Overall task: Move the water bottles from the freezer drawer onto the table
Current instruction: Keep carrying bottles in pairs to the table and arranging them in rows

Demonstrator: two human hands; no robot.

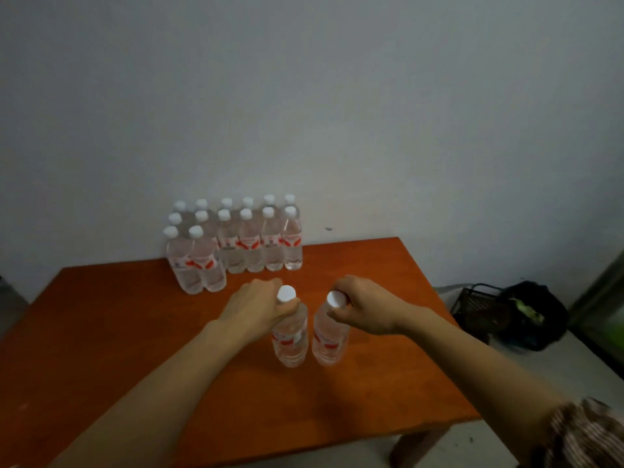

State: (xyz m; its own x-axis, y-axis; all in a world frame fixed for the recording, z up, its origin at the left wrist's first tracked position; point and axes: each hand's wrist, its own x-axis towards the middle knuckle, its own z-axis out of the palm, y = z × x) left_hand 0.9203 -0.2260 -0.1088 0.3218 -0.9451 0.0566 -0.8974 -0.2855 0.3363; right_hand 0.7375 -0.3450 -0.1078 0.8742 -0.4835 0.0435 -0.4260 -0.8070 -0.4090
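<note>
Left hand (258, 307) gripping neck of clear plastic white-capped water bottle (290, 344), right hand (363, 307) gripping second identical bottle (329, 339); both upright, side by side, mid orange wooden tabletop (135, 332). Red-white labels (285, 339) reading too blurred. Bottle cluster (250, 246) standing at far edge.

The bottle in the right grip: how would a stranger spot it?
Find the orange table by the grey wall. A block of bottles lines its far edge; two stand apart mid-table. It is the right bottle of that pair, white cap held by the right grip.
</note>
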